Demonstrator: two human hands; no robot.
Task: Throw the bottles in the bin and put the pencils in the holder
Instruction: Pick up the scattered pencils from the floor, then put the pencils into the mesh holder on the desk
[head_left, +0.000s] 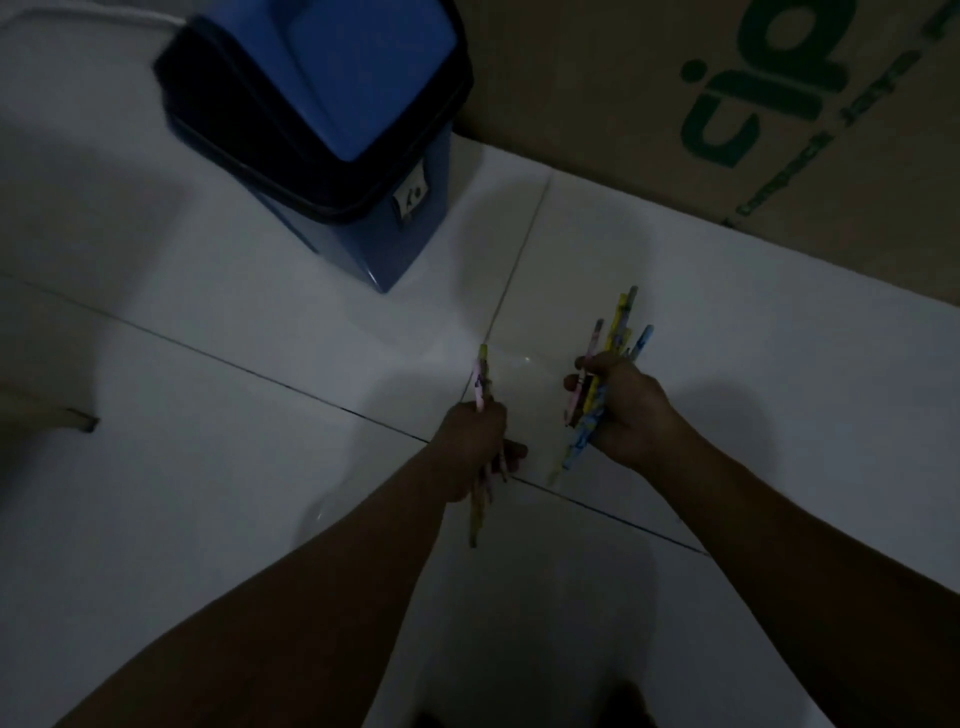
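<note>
Left hand (475, 447): fingers closed round few pencils (482, 384). Right hand (626, 410): fingers closed round pencil bunch (618, 327). Both above white tiled floor (234, 441); blue bin (332, 130) beyond, lid down

Single head-worn wide-angle view, looking steeply down and forward over both outstretched forearms onto a white tiled floor (208, 467). Close to the hands at centre frame; blue swing-lid bin (332, 130) upper left, printed cardboard box (727, 104) across the upper right. Dim lighting throughout.
</note>
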